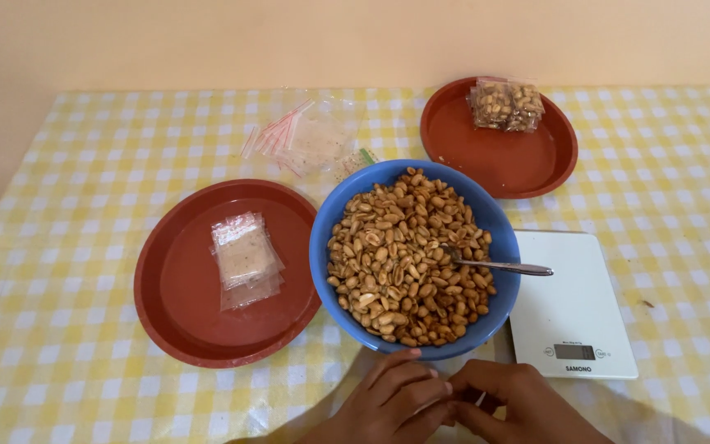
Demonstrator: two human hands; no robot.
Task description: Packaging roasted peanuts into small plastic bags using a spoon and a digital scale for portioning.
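At the near edge of the tabletop [67, 345], the left hand [388, 403] and right hand [515, 403] meet fingertip to fingertip, fingers curled together; whether they pinch anything I cannot tell. Just beyond them sits a blue bowl [322, 247] heaped with peanuts [396, 255], a spoon [503, 266] resting in it, beside a white kitchen scale [573, 304].

Single head view, steep downward over table [59, 205], close, facing wall.
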